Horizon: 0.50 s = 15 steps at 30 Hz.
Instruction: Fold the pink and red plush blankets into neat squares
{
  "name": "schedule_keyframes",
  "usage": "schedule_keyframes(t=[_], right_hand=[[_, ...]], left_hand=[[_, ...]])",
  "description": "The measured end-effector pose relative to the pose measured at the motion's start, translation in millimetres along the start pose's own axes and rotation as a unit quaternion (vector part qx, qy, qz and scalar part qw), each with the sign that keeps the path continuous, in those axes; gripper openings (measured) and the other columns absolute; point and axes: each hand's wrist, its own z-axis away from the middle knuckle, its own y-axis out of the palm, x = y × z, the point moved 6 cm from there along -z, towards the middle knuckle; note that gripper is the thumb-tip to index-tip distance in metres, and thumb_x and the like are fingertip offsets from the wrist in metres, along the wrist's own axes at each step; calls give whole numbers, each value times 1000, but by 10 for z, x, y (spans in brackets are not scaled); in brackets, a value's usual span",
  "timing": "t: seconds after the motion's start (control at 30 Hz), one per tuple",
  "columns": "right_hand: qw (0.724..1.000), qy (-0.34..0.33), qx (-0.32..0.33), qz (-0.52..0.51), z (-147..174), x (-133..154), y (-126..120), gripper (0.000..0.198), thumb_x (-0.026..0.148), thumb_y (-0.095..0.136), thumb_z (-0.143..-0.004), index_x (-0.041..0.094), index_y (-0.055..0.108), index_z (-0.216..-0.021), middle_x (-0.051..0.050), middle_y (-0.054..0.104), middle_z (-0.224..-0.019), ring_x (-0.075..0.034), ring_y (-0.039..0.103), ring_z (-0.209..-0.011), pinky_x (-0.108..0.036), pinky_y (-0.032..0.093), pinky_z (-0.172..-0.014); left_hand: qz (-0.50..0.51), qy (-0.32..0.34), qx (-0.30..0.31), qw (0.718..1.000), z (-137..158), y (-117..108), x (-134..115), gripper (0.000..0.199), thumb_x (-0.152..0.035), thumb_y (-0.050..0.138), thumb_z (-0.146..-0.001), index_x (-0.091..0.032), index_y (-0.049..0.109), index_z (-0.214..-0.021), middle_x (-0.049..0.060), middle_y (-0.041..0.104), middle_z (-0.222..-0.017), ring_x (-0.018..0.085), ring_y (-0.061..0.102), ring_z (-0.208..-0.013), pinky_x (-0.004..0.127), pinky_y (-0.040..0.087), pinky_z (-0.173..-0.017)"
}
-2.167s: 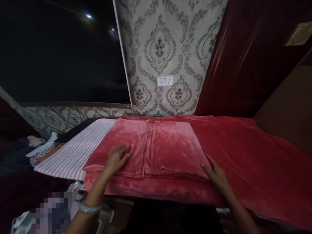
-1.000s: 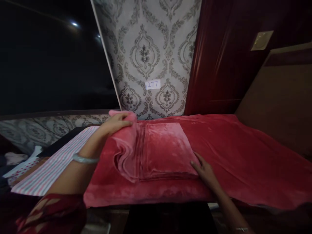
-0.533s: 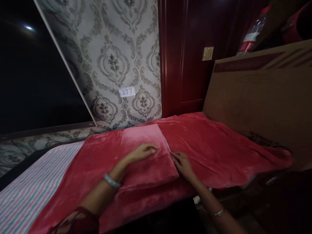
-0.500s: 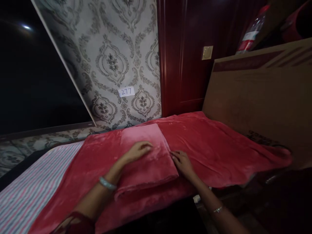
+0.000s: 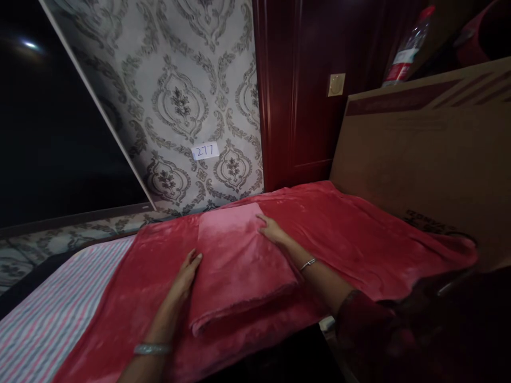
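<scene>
A folded pink-red fleece cloth (image 5: 235, 266), paler toward its far end, lies on a larger red fleece blanket (image 5: 351, 239). Beside the left edge of the folded cloth is my left hand (image 5: 187, 274), fingers stretched forward and thumb apart. My right hand (image 5: 272, 230) rests at the far right part of the same cloth, its fingers extended and touching the surface near the edge. Neither hand grips anything that I can see. The near edge of the cloth shows stacked layers and hangs a little unevenly.
A striped sheet (image 5: 59, 292) shows at left, under the blanket. Behind are a dark screen (image 5: 67, 122), patterned wallpaper with a "277" label (image 5: 205, 150), and a wall switch (image 5: 336, 85). At right stand a cardboard box (image 5: 423, 138) and a plastic bottle (image 5: 405, 53).
My left hand has moved from above the folded cloth to its left edge. My right hand has gone from the right side toward the far right corner.
</scene>
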Motion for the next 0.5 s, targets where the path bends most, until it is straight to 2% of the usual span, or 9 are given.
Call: schedule_keyframes(t=[0.1, 0.23, 0.37, 0.5], right_hand=[[999, -18, -21, -23, -67, 13, -92, 77, 9, 57, -74, 19, 51, -151, -6, 52, -154, -23, 50, -140, -38, 38, -119], [998, 44, -26, -28, 32, -261, -137, 78, 4, 61, -66, 15, 58, -143, -11, 58, -148, -27, 53, -138, -43, 36, -120], [995, 78, -36, -42, 152, -513, -151, 78, 11, 64, -69, 15, 53, -146, -11, 58, -148, -26, 54, -136, -44, 37, -119], [990, 115, -52, -64, 203, -663, -222, 78, 27, 73, -73, 16, 52, -147, -13, 53, -153, -30, 50, -140, -45, 35, -120]], left_hand=[[6, 13, 3, 1000, 89, 47, -68, 57, -50, 54, -95, -26, 51, -147, 14, 57, -149, 27, 58, -134, 43, 51, -109], [4, 26, 16, 1000, 222, 90, -74, 65, -60, 54, -94, -28, 48, -150, 13, 53, -153, 27, 53, -139, 44, 47, -112], [18, -26, -2, 999, 358, 77, -24, 59, -55, 61, -92, -26, 56, -144, 13, 52, -154, 28, 41, -148, 47, 37, -120], [154, -127, -22, 980, 608, 64, 58, 61, -41, 74, -86, -21, 58, -141, 14, 54, -152, 29, 41, -148, 45, 33, -123]])
